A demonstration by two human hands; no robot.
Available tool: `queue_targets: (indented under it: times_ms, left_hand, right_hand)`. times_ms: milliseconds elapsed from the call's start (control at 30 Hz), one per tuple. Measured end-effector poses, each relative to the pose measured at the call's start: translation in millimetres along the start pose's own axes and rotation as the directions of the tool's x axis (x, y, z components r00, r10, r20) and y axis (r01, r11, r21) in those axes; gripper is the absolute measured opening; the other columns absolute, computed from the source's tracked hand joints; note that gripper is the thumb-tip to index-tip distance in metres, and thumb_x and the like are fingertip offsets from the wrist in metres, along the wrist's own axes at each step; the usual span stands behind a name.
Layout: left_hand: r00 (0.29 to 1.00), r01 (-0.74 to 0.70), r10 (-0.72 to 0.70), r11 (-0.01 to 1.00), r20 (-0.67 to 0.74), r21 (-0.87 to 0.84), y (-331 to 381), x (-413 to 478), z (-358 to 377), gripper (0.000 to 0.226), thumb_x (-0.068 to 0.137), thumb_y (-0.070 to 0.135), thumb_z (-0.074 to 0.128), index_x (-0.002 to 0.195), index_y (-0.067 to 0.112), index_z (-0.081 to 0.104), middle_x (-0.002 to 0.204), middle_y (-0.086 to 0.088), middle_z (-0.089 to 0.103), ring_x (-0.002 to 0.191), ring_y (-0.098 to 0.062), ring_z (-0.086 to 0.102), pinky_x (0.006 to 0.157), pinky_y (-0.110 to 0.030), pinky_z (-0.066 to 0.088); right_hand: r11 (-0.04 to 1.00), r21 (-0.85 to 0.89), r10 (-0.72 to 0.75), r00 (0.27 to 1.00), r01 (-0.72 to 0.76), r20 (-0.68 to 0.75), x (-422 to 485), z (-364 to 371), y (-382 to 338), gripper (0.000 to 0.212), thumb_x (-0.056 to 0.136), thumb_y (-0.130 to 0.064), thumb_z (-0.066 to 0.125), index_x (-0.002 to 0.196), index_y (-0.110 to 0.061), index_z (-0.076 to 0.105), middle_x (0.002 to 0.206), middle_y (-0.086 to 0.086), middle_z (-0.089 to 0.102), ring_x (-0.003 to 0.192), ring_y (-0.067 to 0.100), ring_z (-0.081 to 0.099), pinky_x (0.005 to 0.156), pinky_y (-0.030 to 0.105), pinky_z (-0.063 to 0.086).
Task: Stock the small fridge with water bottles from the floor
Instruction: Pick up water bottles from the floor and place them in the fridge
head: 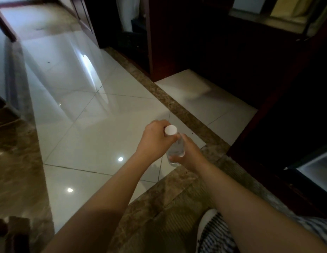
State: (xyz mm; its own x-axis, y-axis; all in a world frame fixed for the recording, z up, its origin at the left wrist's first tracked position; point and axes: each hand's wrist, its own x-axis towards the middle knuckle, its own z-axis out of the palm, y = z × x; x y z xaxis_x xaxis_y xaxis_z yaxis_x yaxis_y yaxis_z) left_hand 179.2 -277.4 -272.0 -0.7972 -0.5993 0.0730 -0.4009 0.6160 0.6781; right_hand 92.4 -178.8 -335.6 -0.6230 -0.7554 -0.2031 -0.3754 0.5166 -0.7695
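Below frame centre, your left hand (155, 138) and right hand (191, 156) both grip the water bottle (176, 149); a mistimed release could drop it.

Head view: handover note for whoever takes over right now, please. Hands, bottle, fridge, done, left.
Left hand: grips the water bottle at its neck, under the white cap.
Right hand: holds the bottle's lower body.
Bottle is held above the floor tiles; fridge sits at the right edge, contents not visible.
Done: one bottle picked up.
Left: put it in the fridge; no other bottles in view.
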Motion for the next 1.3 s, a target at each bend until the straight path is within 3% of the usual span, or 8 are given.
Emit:
queue_targets:
  times_ms: [133, 300, 400, 500, 700, 1000, 1133, 1300]
  left_hand:
    - [0.989, -0.137, 0.136, 0.991, -0.061, -0.001, 43, 0, -21, 0.022, 0.079, 0.031, 0.069, 0.096, 0.018, 0.065, 0.094, -0.002, 0.062, 0.083, -0.012, 0.054, 0.064, -0.016, 0.04]
    - [0.957, -0.268, 0.27, 0.963, -0.109, 0.032, 100, -3, -35, 0.025, 0.082, 0.035, 0.067, 0.101, 0.02, 0.062, 0.094, 0.005, 0.058, 0.075, -0.003, 0.05, 0.06, -0.008, 0.033]
    - [0.934, -0.331, 0.328, 0.944, -0.14, 0.002, 132, -8, -39, 0.019, 0.081, 0.034, 0.068, 0.096, 0.024, 0.061, 0.084, 0.014, 0.054, 0.072, 0.003, 0.05, 0.059, -0.006, 0.037]
    - [0.905, -0.409, 0.402, 0.912, -0.14, -0.027, 168, -14, -34, 0.019, 0.08, 0.034, 0.068, 0.097, 0.026, 0.061, 0.092, 0.01, 0.057, 0.079, 0.001, 0.052, 0.063, -0.004, 0.04]
    - [0.844, -0.537, 0.532, 0.84, -0.075, -0.077, 249, -27, 3, 0.022, 0.078, 0.036, 0.069, 0.098, 0.025, 0.066, 0.096, 0.002, 0.062, 0.084, -0.007, 0.058, 0.07, -0.014, 0.043]
    - [0.73, -0.643, 0.675, 0.731, 0.105, -0.228, 348, -46, 89, 0.017, 0.078, 0.033, 0.07, 0.092, 0.025, 0.066, 0.095, 0.0, 0.061, 0.077, -0.002, 0.051, 0.065, 0.001, 0.035]
    - [0.668, -0.653, 0.721, 0.687, 0.184, -0.318, 388, -56, 135, 0.019, 0.079, 0.032, 0.071, 0.094, 0.022, 0.067, 0.092, 0.002, 0.058, 0.078, -0.005, 0.052, 0.064, -0.006, 0.037]
    - [0.564, -0.694, 0.781, 0.624, 0.269, -0.359, 435, -69, 192, 0.019, 0.08, 0.032, 0.069, 0.091, 0.017, 0.067, 0.083, 0.003, 0.058, 0.08, -0.011, 0.053, 0.067, -0.021, 0.041]
  right_hand:
    - [0.979, 0.162, -0.11, 0.991, 0.12, -0.07, -11, -39, -18, 0.062, 0.076, -0.016, 0.075, 0.128, -0.019, 0.042, 0.117, -0.002, 0.055, 0.106, 0.015, 0.055, 0.078, 0.022, 0.049]
    - [0.949, 0.176, -0.23, 0.956, 0.262, -0.183, -36, -90, -37, 0.067, 0.077, -0.019, 0.074, 0.133, -0.021, 0.038, 0.123, -0.002, 0.052, 0.109, 0.013, 0.054, 0.088, 0.027, 0.05]
    - [0.943, 0.167, -0.252, 0.946, 0.288, -0.205, -53, -124, -44, 0.067, 0.078, -0.015, 0.073, 0.133, -0.021, 0.036, 0.124, 0.001, 0.051, 0.109, 0.015, 0.055, 0.081, 0.03, 0.056]
    - [0.953, 0.002, -0.292, 0.922, 0.303, -0.255, -79, -170, -41, 0.067, 0.076, -0.02, 0.075, 0.13, -0.023, 0.037, 0.118, -0.001, 0.056, 0.105, 0.014, 0.058, 0.082, 0.034, 0.055]
    - [0.949, -0.237, -0.282, 0.898, 0.209, -0.338, -139, -250, -3, 0.073, 0.07, -0.033, 0.078, 0.128, -0.029, 0.034, 0.116, -0.006, 0.057, 0.103, 0.014, 0.06, 0.084, 0.044, 0.054]
    - [0.97, -0.236, -0.152, 0.897, 0.055, -0.415, -225, -319, 85, 0.072, 0.077, -0.042, 0.071, 0.134, -0.022, 0.03, 0.127, -0.006, 0.051, 0.112, 0.013, 0.055, 0.091, 0.043, 0.05]
    - [0.977, -0.194, -0.019, 0.869, -0.089, -0.495, -261, -342, 122, 0.079, 0.075, -0.045, 0.071, 0.139, -0.021, 0.031, 0.136, -0.006, 0.047, 0.123, 0.012, 0.048, 0.101, 0.038, 0.044]
    - [0.939, -0.096, 0.209, 0.768, -0.331, -0.606, -303, -369, 156, 0.083, 0.076, -0.034, 0.075, 0.142, -0.028, 0.024, 0.111, -0.013, 0.047, 0.096, 0.006, 0.048, 0.08, 0.022, 0.037]
